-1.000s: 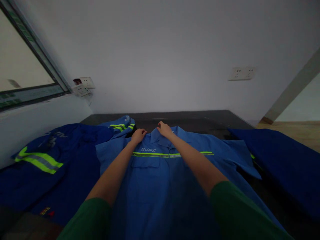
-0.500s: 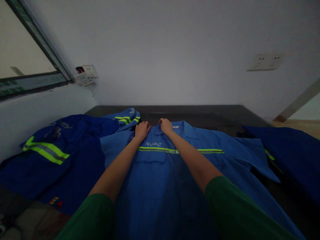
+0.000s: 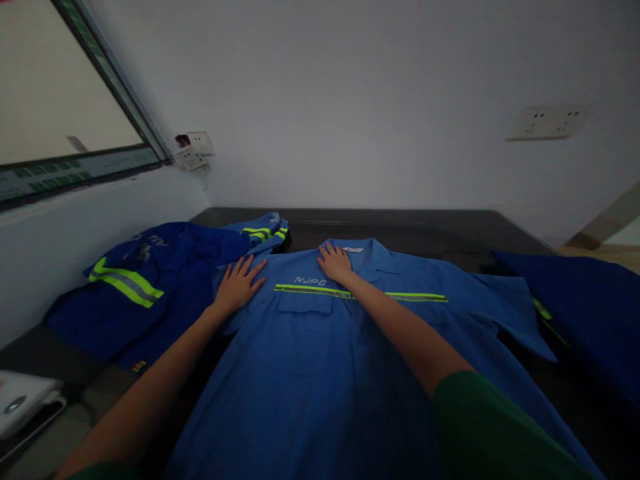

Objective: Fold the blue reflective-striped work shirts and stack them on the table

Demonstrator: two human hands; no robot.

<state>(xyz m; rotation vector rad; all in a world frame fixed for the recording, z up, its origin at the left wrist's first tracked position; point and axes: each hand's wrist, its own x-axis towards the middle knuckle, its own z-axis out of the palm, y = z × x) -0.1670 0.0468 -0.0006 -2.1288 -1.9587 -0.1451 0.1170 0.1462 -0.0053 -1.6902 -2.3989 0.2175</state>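
Note:
A light-blue short-sleeved work shirt (image 3: 310, 360) lies spread face up, its collar towards the wall. A yellow-green and grey reflective stripe crosses its chest, with "NJPC" lettering above it. My left hand (image 3: 238, 285) rests flat on the shirt's left-side sleeve, fingers spread. On the left half of the collar lies my right hand (image 3: 336, 264), palm down with fingers extended and a little apart. A white label shows inside the neck, just right of that hand. The shirt's lower end runs out of view.
Crumpled dark-blue garments (image 3: 185, 267) with reflective bands lie at left, a light-blue one (image 3: 260, 230) behind. Another dark-blue garment (image 3: 590, 307) lies at right. The dark table (image 3: 400, 227) meets the wall. A white device (image 3: 25, 400) sits at lower left; sockets (image 3: 550, 123) are on the wall.
My left hand has moved left from the shoulder near the collar onto the sleeve and spread its fingers. My right hand has gone from gripping the collar to lying flat on it.

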